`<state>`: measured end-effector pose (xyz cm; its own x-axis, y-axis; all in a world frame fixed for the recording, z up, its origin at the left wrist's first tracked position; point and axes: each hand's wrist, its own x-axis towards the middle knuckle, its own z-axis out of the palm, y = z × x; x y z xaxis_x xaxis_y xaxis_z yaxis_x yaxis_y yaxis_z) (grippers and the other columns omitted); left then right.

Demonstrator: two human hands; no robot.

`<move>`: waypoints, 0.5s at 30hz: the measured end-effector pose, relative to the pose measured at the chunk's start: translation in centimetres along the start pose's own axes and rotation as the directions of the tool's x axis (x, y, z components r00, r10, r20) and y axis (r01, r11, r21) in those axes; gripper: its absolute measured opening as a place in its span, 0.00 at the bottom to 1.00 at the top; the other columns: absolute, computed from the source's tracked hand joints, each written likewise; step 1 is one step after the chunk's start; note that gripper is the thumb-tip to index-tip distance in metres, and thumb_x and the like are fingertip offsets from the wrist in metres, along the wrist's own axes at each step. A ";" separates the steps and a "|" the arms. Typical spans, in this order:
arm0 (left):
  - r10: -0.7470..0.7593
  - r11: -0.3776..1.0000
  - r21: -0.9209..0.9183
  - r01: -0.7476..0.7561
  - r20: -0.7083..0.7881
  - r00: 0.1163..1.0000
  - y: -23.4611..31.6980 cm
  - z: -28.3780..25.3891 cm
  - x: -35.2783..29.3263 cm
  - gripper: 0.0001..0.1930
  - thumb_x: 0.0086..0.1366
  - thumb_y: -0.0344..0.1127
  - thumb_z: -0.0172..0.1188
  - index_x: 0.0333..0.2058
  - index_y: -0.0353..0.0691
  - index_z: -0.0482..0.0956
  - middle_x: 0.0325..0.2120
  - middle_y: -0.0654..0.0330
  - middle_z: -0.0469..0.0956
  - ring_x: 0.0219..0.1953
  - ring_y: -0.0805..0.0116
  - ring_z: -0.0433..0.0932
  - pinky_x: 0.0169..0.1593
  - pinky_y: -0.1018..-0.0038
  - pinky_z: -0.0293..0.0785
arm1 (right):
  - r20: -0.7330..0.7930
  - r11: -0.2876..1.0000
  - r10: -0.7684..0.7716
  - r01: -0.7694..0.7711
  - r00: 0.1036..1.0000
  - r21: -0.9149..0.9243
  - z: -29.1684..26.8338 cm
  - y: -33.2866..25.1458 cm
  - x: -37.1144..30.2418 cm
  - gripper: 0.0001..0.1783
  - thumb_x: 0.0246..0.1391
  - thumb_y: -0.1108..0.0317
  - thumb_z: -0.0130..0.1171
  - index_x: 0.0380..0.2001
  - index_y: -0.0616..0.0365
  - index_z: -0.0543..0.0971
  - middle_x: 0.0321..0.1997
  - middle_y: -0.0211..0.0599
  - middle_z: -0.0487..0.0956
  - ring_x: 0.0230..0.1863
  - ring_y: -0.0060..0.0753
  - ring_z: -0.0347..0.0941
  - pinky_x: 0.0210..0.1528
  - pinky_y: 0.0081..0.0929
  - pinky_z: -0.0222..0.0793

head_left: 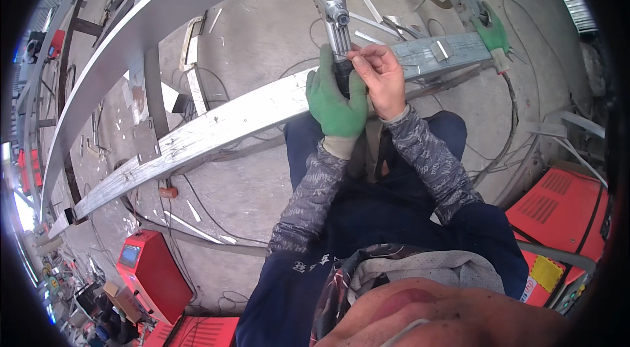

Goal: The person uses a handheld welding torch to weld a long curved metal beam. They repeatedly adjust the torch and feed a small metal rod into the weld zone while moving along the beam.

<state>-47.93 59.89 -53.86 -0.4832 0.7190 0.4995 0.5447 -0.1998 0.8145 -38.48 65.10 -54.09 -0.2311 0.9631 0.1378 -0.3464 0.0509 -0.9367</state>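
My left hand (pixel 336 94), in a green glove, is wrapped round the lower part of a silver welding gun (pixel 330 6) with a dark grip. The gun points away from me, its narrow nozzle at the far end. My bare right hand (pixel 382 78) is right beside it, thumb and forefinger pinched at the gun's side. What they pinch, if anything, is too small to make out. Beneath both hands a long silver metal beam (pixel 230 114) runs across in front of my knees. A second green glove (pixel 492 29) lies at the beam's right end.
A curved grey metal bar (pixel 164 2) arches across the far side. Red machines stand at the lower left (pixel 154 275) and lower right (pixel 558 206). Cables and metal offcuts lie on the concrete floor. A small loose metal plate (pixel 441 50) rests on the beam.
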 end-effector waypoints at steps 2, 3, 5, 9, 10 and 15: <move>-0.032 0.993 -0.109 0.035 0.028 0.999 -0.3 -0.4 0.0 0.29 0.71 0.39 0.57 0.63 0.23 0.69 0.39 0.46 0.81 0.38 0.48 0.78 0.48 0.55 0.72 | 0.042 0.998 -0.051 0.052 0.998 -0.023 -0.1 0.8 -0.2 0.11 0.66 0.76 0.62 0.49 0.61 0.73 0.50 0.44 0.84 0.59 0.31 0.78 0.65 0.30 0.72; -0.078 0.984 -0.157 0.085 0.052 0.996 -0.1 -0.6 0.1 0.28 0.72 0.38 0.55 0.63 0.23 0.69 0.38 0.45 0.81 0.38 0.48 0.77 0.47 0.56 0.72 | 0.039 0.999 -0.032 0.031 0.999 0.014 0.0 0.6 -0.4 0.10 0.65 0.78 0.62 0.48 0.60 0.75 0.49 0.43 0.85 0.63 0.34 0.75 0.67 0.33 0.70; -0.175 0.963 -0.187 0.193 0.109 0.978 0.3 -1.3 0.3 0.26 0.75 0.37 0.52 0.64 0.25 0.69 0.40 0.45 0.81 0.39 0.50 0.78 0.47 0.58 0.73 | 0.102 0.986 -0.154 0.159 0.983 -0.041 0.0 1.5 -0.4 0.09 0.64 0.79 0.63 0.46 0.59 0.77 0.49 0.42 0.85 0.65 0.37 0.74 0.67 0.34 0.70; -0.373 0.792 -0.457 0.405 0.164 0.913 1.8 -1.5 1.0 0.24 0.79 0.38 0.49 0.66 0.28 0.70 0.47 0.48 0.82 0.47 0.62 0.79 0.52 0.68 0.75 | 0.196 0.911 -0.279 0.324 0.940 -0.256 -0.5 2.0 -0.6 0.11 0.62 0.80 0.64 0.47 0.59 0.80 0.49 0.39 0.85 0.68 0.41 0.71 0.68 0.35 0.68; -0.417 0.685 -0.587 0.431 0.168 0.893 1.8 -1.3 0.9 0.24 0.80 0.39 0.49 0.66 0.29 0.70 0.49 0.50 0.82 0.49 0.66 0.79 0.53 0.71 0.75 | 0.230 0.875 -0.304 0.366 0.925 -0.318 -0.5 1.9 -0.7 0.12 0.62 0.79 0.65 0.48 0.59 0.80 0.49 0.39 0.85 0.69 0.42 0.71 0.69 0.36 0.67; -0.455 0.680 -0.531 0.505 0.234 0.859 1.3 -1.5 1.0 0.24 0.81 0.39 0.48 0.67 0.30 0.69 0.52 0.54 0.80 0.51 0.71 0.77 0.55 0.75 0.74 | -0.004 0.992 -0.127 0.127 0.992 -0.022 1.1 0.8 -0.9 0.14 0.64 0.74 0.64 0.50 0.66 0.77 0.48 0.39 0.84 0.64 0.34 0.73 0.65 0.33 0.70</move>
<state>-48.70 59.37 -51.91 -0.5028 0.8643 -0.0108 -0.2375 -0.1261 0.9632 -39.53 63.97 -54.62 -0.1820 0.9499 0.2542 -0.3529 0.1782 -0.9186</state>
